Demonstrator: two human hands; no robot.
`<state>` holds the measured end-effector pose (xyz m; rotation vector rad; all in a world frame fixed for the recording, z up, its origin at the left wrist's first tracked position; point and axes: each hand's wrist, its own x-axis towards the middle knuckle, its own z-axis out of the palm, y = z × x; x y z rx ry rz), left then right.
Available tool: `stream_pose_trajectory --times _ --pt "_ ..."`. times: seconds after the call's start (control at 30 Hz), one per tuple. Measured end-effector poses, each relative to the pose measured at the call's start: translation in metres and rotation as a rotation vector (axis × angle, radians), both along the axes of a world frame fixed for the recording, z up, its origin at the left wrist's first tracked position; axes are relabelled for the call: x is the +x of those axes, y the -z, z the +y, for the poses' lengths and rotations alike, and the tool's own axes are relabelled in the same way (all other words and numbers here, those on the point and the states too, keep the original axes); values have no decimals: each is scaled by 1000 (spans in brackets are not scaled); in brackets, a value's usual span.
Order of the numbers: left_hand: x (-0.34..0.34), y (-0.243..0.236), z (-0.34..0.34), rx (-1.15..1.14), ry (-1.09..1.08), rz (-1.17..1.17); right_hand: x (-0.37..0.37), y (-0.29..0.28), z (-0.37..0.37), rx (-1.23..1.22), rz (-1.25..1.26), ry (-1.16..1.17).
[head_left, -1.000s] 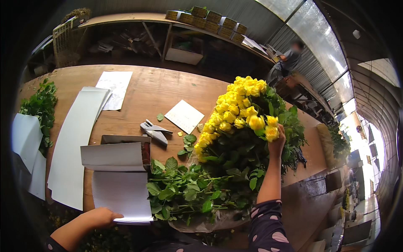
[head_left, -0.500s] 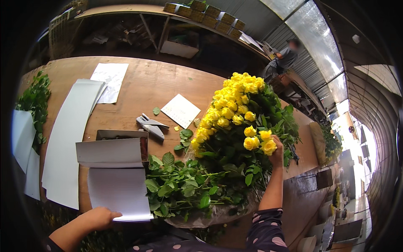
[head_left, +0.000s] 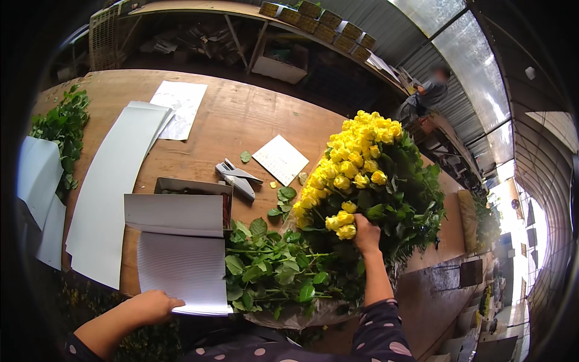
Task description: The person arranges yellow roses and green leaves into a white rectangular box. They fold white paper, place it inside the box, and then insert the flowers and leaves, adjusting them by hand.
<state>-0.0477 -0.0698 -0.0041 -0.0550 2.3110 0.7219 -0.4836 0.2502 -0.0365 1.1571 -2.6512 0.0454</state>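
My left hand (head_left: 158,308) is closed on the near edge of a white corrugated sheet (head_left: 180,265) that lies folded over a dark box (head_left: 193,186). My right hand (head_left: 365,232) grips a few yellow roses (head_left: 341,222) by the stems, below their heads, in front of a large heap of yellow roses (head_left: 356,145) with dark foliage. Leafy cut stems (head_left: 271,271) lie on plastic just right of the corrugated sheet. A grey stapler (head_left: 238,181) rests behind the box, near a square white card (head_left: 280,159).
Long white sheets (head_left: 108,199), a paper (head_left: 184,108) and leafy bundles (head_left: 60,127) lie on the left of the wooden table (head_left: 241,102). A shelf (head_left: 193,9) carries several stacked bundles (head_left: 319,27). Another person (head_left: 425,93) works at the back right bench. A beige roll (head_left: 465,220) sits right.
My right hand and its roses have moved down and left, to the front of the heap. My left hand stays on the sheet. The whole view has shifted slightly.
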Motion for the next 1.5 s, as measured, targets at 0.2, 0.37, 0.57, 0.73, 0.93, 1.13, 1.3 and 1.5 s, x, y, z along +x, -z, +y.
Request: stream_pose_trajectory --times 0.2,0.37,0.57,0.73,0.93,1.13,1.3,1.5 --pt "2 0 -1 18 1 2 -11 -24 -7 226 -175 281" --pt "0 6 -5 21 51 26 -20 -42 8 156 -103 216" --pt "-2 12 -6 -17 103 -52 64 -152 41 -787 123 -1" --pt "-2 14 -4 13 102 -14 126 -191 50 -1407 -258 -210" --pt "0 7 -9 69 90 31 177 -226 -3 -826 350 -187" --pt "-1 18 0 103 99 119 89 -190 44 40 351 482" --pt "3 17 -1 117 38 110 113 -183 37 -304 311 291" --pt "2 2 -10 110 33 116 239 -232 -111 -222 61 -94"
